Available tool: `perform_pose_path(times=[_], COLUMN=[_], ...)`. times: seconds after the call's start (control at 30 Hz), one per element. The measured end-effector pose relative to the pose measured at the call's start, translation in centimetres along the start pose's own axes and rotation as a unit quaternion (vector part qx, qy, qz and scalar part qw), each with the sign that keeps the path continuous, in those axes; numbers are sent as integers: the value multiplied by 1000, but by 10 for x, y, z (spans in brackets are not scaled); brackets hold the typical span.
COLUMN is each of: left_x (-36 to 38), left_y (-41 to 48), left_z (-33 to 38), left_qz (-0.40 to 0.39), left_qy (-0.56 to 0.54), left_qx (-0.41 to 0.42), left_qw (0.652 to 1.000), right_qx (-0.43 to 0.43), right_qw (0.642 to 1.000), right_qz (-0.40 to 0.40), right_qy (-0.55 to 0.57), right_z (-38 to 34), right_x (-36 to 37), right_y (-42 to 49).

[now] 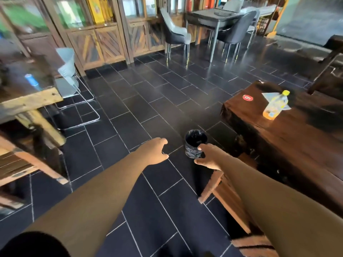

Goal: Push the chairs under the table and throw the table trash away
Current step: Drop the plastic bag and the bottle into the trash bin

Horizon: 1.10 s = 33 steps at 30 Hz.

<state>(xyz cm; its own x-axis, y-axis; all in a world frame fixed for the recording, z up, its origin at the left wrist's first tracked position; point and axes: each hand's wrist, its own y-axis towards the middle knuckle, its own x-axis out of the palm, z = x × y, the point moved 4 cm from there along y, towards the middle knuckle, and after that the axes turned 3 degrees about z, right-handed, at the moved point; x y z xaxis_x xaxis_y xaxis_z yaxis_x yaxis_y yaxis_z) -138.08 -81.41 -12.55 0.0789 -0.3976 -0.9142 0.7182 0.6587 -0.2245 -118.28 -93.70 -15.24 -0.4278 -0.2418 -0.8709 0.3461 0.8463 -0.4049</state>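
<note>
Dark tiled floor [148, 101], black-lined bin [195, 143], yellow-capped bottle [274, 106] on table [297, 141]

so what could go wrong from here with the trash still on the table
Both hands, left and right, are empty. The bottle stands upright on paper on the dark table; tugging the paper first might topple it. The trash bin is small, so a toss could miss.

The dark brown wooden worktop [289, 138] is seen with a polished, slightly glossy surface. The clear plastic bottle with yellow cap [274, 106] looks smooth. The black floor tiles [148, 101] are glossy, and the small bin [194, 143] is lined with shiny black plastic.
</note>
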Motion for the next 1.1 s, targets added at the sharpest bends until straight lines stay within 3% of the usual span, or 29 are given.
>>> perform_pose_path(times=[0.3,0.63,0.9,1.1], left_x=[-17,-66,-119,-156], left_y=[107,302,428,537], left_z=[-61,-85,-93,-121], left_qz=[-27,-41,13,7], left_qy=[20,43,60,53], left_qx=[-19,-38,-34,-8], left_qw=[999,998,998,999], right_qx=[-24,-17,20,31], right_qw=[1000,999,996,997], right_qz=[-5,-26,-13,8], right_qy=[12,-14,83,68], right_z=[-23,1,7,6], right_x=[-38,-110,-187,-238], right_y=[130,315,432,519])
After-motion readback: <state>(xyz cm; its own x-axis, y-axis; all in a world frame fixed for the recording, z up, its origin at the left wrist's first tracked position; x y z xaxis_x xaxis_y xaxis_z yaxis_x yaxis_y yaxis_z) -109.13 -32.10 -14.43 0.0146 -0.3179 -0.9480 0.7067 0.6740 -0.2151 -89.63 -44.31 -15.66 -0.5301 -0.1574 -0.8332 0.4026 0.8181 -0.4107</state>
